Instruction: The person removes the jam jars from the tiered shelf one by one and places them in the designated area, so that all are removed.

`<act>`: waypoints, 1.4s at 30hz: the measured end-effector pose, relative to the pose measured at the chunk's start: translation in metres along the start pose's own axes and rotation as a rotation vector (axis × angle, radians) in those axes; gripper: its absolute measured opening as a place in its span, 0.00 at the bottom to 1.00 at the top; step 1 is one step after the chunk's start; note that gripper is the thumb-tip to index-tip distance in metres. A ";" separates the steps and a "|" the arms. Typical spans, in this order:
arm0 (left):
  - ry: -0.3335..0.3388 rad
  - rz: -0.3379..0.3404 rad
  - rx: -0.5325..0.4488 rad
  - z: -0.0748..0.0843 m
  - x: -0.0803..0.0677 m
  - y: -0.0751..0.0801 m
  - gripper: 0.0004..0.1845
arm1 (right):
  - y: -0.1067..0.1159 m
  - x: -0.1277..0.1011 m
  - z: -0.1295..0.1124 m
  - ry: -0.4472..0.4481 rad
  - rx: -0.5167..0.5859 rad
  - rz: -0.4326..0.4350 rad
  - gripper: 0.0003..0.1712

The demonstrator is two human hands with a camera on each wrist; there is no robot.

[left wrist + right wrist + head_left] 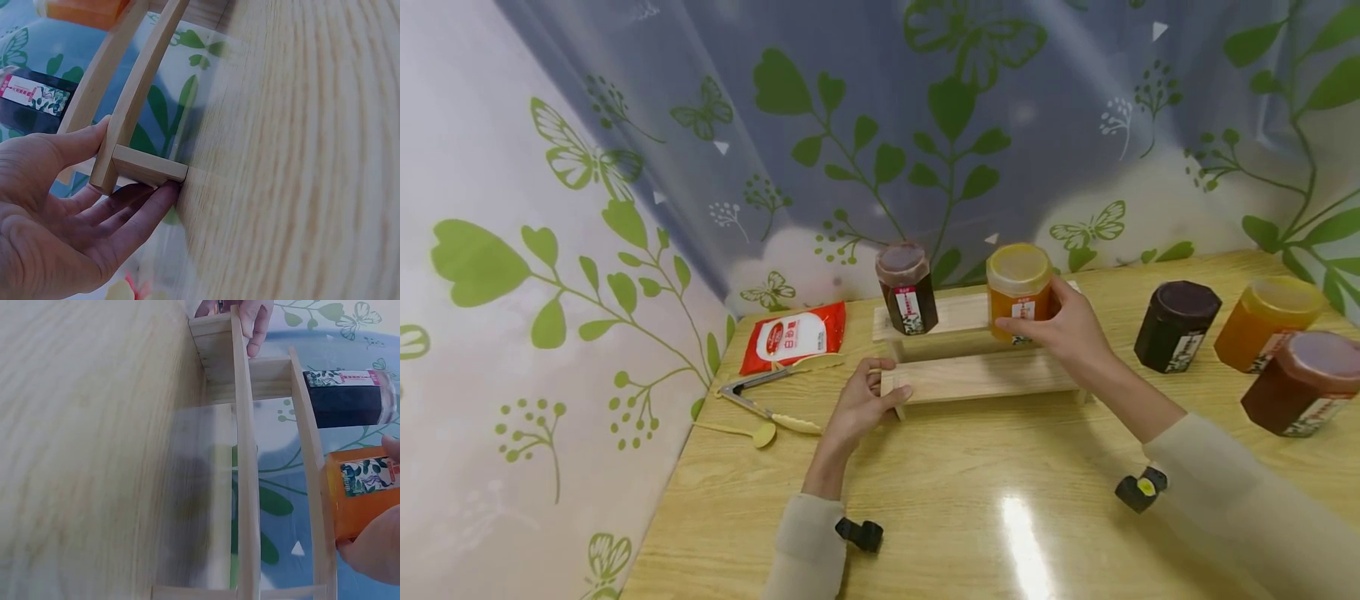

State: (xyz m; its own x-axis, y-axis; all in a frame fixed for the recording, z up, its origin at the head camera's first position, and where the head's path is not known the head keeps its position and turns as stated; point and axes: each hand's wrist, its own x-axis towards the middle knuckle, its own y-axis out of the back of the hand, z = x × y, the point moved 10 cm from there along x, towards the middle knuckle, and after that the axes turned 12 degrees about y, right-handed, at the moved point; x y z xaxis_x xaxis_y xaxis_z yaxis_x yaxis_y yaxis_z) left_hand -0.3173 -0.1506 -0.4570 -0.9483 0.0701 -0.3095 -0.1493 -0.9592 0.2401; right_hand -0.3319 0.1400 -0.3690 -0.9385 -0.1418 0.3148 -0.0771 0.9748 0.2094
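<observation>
At nine o'clock from my left hand (859,402) I see a red sachet (795,335), tongs (767,393) and a small spoon (763,434) on the table (925,500), well apart from the work. My left hand grips the left end of the two-step wooden rack (977,375): the thumb lies over the lower step's front edge and the fingers curl under its end block, as the left wrist view shows (140,165). The rack looks light and stiff, so I judge it could slide on the glossy tabletop unless braced like this.

On the upper step, at twelve o'clock from that hand, stands a dark jar (907,287). Just at three o'clock from it sits the orange jar (1019,292), on the same step, with my right hand (1070,329) wrapped round its side, thumb in front and fingers behind. It looks like glass filled with honey: heavy for its size, smooth, breakable. I would hold it by the body below the lid, not by the lid itself.

Further toward three o'clock, three more jars (1176,325) wait on the table.
</observation>
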 end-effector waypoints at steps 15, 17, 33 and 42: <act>-0.016 0.005 0.008 -0.002 -0.003 -0.001 0.27 | 0.035 -0.040 -0.006 0.054 -0.117 0.038 0.47; -0.013 0.006 0.011 -0.005 -0.004 0.000 0.27 | 0.041 -0.043 -0.006 0.071 -0.111 0.052 0.46; -0.023 0.005 -0.005 -0.004 -0.003 -0.003 0.27 | 0.095 -0.076 0.016 0.025 -0.196 0.120 0.40; -0.018 0.018 0.017 -0.001 -0.002 -0.001 0.29 | 0.128 -0.096 0.032 -0.066 -0.314 0.158 0.36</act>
State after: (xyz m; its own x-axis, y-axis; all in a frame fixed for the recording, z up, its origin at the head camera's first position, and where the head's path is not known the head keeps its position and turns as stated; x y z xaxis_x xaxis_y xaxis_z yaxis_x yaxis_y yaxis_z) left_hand -0.3149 -0.1500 -0.4574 -0.9559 0.0579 -0.2879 -0.1366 -0.9555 0.2615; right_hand -0.2624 0.2843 -0.4015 -0.9510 0.0280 0.3079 0.1684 0.8821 0.4399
